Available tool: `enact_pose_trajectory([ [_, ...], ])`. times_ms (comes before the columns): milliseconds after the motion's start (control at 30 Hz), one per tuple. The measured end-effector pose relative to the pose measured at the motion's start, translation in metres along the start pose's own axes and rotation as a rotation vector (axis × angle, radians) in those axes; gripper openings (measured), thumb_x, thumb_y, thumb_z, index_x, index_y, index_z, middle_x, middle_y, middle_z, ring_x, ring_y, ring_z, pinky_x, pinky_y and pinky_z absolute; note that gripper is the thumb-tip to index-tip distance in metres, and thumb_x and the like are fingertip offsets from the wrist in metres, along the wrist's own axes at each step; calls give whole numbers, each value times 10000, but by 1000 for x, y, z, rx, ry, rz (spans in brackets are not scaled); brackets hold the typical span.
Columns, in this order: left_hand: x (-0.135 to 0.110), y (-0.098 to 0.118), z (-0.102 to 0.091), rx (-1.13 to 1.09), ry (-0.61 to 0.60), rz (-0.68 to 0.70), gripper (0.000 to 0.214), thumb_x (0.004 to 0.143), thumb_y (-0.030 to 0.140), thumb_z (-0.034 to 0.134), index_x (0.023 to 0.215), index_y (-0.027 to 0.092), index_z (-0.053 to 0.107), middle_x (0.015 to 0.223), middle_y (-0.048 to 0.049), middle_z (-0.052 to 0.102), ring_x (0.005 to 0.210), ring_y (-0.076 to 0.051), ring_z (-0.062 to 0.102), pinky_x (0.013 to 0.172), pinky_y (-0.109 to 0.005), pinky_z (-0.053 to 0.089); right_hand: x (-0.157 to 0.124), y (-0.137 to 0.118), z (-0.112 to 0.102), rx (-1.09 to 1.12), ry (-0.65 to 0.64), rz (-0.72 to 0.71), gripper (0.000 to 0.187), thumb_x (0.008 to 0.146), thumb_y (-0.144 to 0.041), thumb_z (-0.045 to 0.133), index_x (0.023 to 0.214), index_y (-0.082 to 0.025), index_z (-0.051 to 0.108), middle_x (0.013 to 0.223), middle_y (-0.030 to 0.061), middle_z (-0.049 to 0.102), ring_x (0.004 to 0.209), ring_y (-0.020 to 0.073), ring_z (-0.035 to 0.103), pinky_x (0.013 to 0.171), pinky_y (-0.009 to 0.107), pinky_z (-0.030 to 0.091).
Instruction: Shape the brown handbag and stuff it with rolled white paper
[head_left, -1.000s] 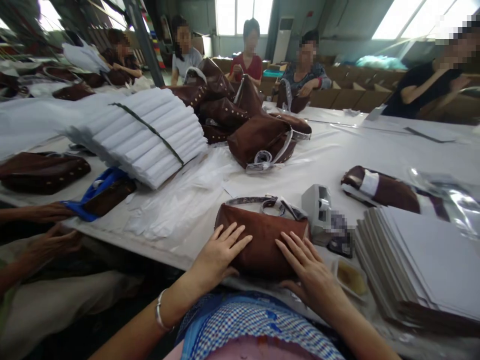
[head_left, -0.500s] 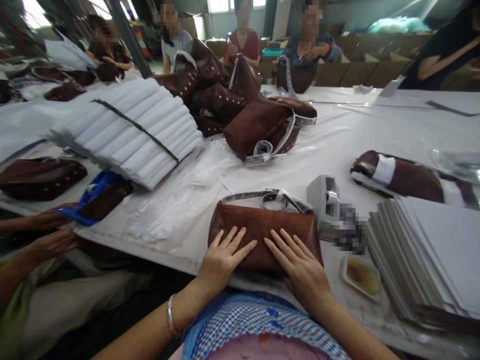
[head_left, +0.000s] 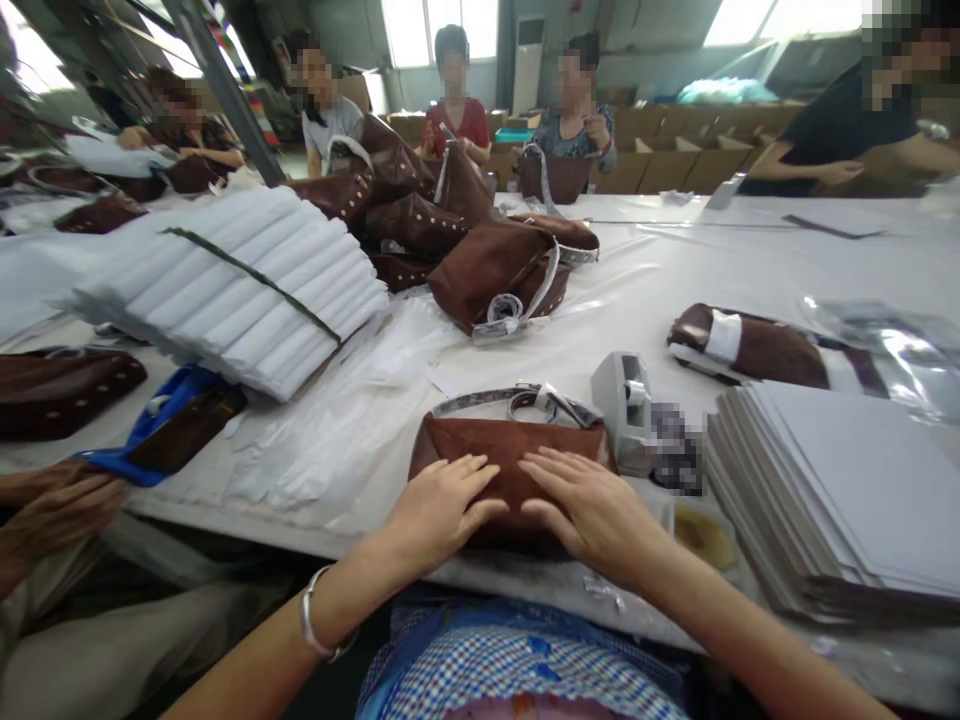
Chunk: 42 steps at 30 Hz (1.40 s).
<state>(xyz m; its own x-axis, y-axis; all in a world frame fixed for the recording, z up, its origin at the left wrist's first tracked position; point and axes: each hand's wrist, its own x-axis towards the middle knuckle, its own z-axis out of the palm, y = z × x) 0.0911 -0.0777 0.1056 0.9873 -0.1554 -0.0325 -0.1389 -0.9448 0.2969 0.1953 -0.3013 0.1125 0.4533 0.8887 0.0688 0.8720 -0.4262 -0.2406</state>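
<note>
Head view: my left grip [head_left: 442,500] and right grip [head_left: 600,510] rest straight-fingered on the brown bag [head_left: 511,440], clamped on nothing, by the counter's [head_left: 637,300] near edge; I judge a lopsided push could skid it into the grey device [head_left: 621,415].

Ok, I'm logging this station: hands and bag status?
Left hand, right hand open on brown bag. Bag on white table. Grey device close at right.

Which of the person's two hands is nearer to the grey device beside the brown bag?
Right. The right hand is over the right half of the brown bag, close to the grey device; the left hand is over the left half, farther away.
</note>
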Motion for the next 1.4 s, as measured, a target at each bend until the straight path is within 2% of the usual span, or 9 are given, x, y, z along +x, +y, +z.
enact_pose_trajectory([
  [100, 24, 3, 5, 17, 77, -19, 477, 1044, 413, 345, 1434, 186, 498, 1513, -98, 488, 1417, -241, 435, 1145, -460, 409, 22, 4, 6, -37, 96, 82, 455, 1034, -370, 412, 1407, -152, 553, 1487, 114, 505, 1413, 268, 425, 1179, 480, 358],
  [233, 38, 3, 38, 114, 127, -36, 553, 1020, 455, 397, 1505, 190, 393, 1578, -132, 380, 1477, -309, 321, 1182, -579, 309, 31, 12, 42, -53, 119, 123, 485, 1014, -352, 461, 1442, -127, 507, 1520, 125, 460, 1439, 284, 379, 1200, 516, 300],
  [333, 35, 3, 50, 119, 145, -32, 562, 1019, 470, 386, 1516, 207, 376, 1585, -134, 369, 1481, -315, 310, 1191, -593, 279, 27, 13, 55, -22, 141, 125, 474, 1013, -331, 458, 1443, -135, 506, 1505, 101, 487, 1424, 261, 404, 1217, 496, 274],
  [533, 33, 4, 46, 102, 135, -48, 537, 1019, 435, 395, 1512, 223, 382, 1580, -115, 385, 1476, -293, 325, 1205, -568, 270, 29, 13, 53, -3, 155, 107, 436, 997, -272, 463, 1392, -114, 555, 1473, 104, 525, 1391, 268, 445, 1208, 491, 275],
  [700, 36, 0, 49, 69, 130, -45, 514, 1021, 373, 402, 1512, 219, 386, 1588, -81, 376, 1473, -269, 334, 1201, -545, 297, 33, 15, 55, -15, 175, 67, 424, 992, -236, 447, 1378, -107, 565, 1472, 91, 529, 1380, 249, 459, 1194, 465, 292],
  [867, 43, -2, 59, 101, 214, -15, 485, 1010, 279, 405, 1486, 194, 435, 1560, -52, 424, 1449, -250, 374, 1199, -504, 315, 36, 18, 58, -20, 186, 77, 446, 970, -210, 442, 1391, -114, 554, 1486, 76, 513, 1375, 243, 465, 1187, 460, 310],
  [1067, 50, -14, 78, 229, 287, 67, 543, 980, 233, 436, 1511, 136, 376, 1577, -60, 387, 1451, -254, 371, 1162, -494, 374, 41, 21, 64, -5, 168, 95, 503, 946, -222, 459, 1436, -112, 504, 1514, 68, 479, 1399, 240, 436, 1177, 454, 363],
  [1233, 54, -19, 88, 213, 364, 64, 526, 978, 213, 435, 1495, 124, 398, 1553, -72, 425, 1420, -240, 424, 1158, -479, 401, 44, 24, 69, -4, 224, 88, 510, 934, -207, 468, 1437, -134, 506, 1494, 60, 506, 1381, 231, 462, 1161, 448, 397],
  [1400, 56, -13, 89, 151, 414, 48, 468, 993, 211, 414, 1453, 134, 461, 1502, -87, 497, 1385, -235, 477, 1131, -507, 445, 43, 22, 71, -26, 266, 94, 480, 928, -202, 477, 1399, -152, 555, 1440, 81, 563, 1336, 234, 517, 1133, 451, 430],
])
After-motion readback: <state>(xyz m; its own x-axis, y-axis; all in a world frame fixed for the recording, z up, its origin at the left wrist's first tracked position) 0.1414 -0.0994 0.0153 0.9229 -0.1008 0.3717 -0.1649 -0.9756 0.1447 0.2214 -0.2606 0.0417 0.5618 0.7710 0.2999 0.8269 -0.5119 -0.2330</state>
